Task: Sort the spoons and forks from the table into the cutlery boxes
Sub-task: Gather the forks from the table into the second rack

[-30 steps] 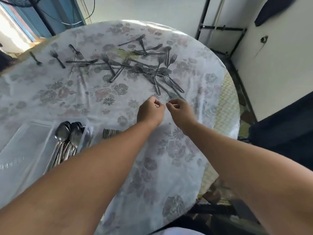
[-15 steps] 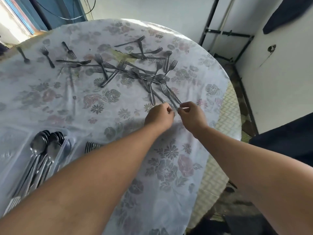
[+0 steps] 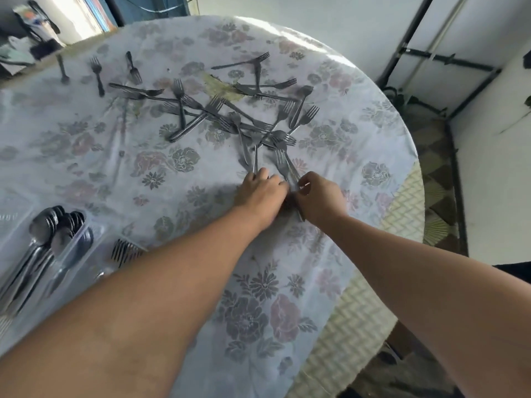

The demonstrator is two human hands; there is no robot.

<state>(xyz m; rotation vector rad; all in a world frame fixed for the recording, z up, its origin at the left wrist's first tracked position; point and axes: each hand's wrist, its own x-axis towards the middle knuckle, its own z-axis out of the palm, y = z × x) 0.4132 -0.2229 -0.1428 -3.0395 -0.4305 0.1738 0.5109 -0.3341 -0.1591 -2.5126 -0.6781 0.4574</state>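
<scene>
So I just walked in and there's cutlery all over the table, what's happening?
A person is sorting it. Both hands are at the near edge of the fork pile: the right hand pinches a fork's handle, the left hand reaches for another. Spoons and some forks already lie in the clear cutlery boxes.

Two hands, roughly twenty loose forks, several boxed spoons.

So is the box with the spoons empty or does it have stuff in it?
It has stuff in it. A bunch of spoons lies inside the clear cutlery box at the table's left edge, bowls pointing away from the person.
</scene>
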